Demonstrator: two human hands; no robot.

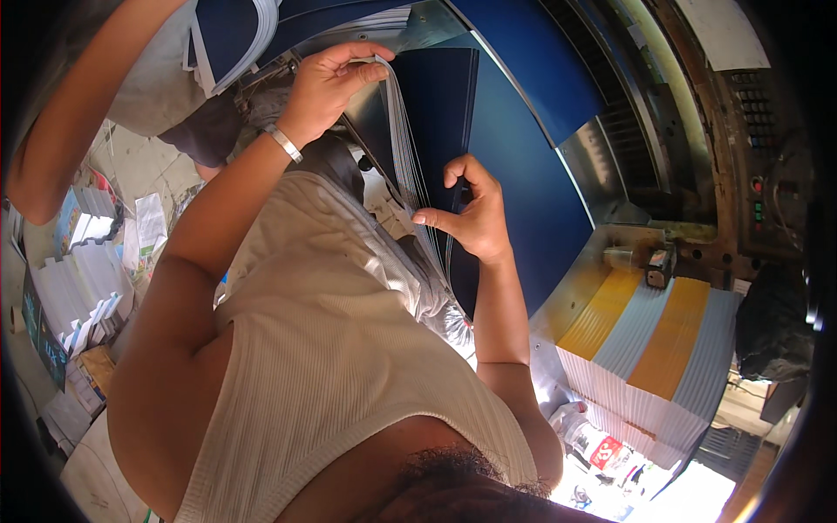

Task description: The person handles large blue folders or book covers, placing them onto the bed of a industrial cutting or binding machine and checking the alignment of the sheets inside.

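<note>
A pale, paper-littered floor (129, 170) shows at the left beside stacked white paper booklets (91, 281), while at the right stands a worn, brown-framed metal machine (713, 166) with a dark button panel (754, 109), bright white light (693, 499) glaring below.

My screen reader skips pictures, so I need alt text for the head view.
A person's left hand pinches the top corner of a fanned stack of sheets with a dark blue face, while the right hand is at its side, thumb near the edges. To the right, a pile shows yellow and white bands.
</note>
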